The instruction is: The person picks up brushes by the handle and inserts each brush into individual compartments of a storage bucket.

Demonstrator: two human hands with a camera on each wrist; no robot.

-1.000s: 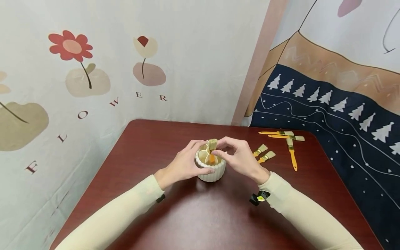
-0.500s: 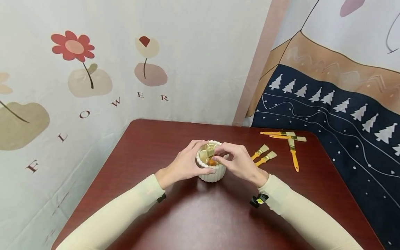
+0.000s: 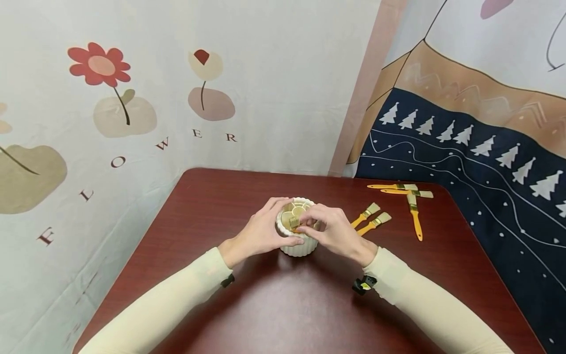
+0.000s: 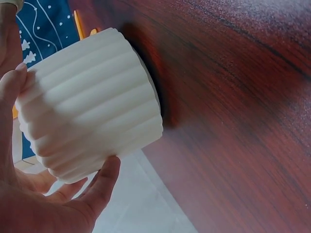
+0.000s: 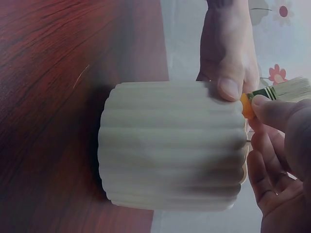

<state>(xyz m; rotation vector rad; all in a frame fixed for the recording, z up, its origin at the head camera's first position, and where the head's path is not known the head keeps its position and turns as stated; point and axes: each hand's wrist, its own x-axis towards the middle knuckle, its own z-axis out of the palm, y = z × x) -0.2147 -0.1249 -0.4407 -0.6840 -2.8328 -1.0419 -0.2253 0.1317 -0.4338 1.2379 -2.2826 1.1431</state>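
A cream, fluted round holder (image 3: 298, 249) stands on the table, its top divided by a flower-shaped insert (image 3: 299, 209) with rounded openings. My left hand (image 3: 258, 228) holds it from the left, thumb across the near side and fingers round the far side, as the left wrist view also shows on its ribbed wall (image 4: 92, 97). Over the near part of the top, my right hand (image 3: 336, 230) pinches a paintbrush (image 5: 265, 93) near its metal band. The brush points bristles up, and its orange handle goes down behind the rim; the handle's lower end is hidden inside.
Two yellow-handled paintbrushes (image 3: 375, 223) lie just right of my right hand, partly behind it. Farther back on the right lie several more brushes (image 3: 414, 216), two of them close together by the table's far edge. Printed cloths (image 3: 283, 98) hang behind the table (image 3: 212, 196).
My right hand has lowered the paintbrush into the holder and shifted slightly left, so the bristles now sit lower at the rim. The left hand keeps its grip on the holder.
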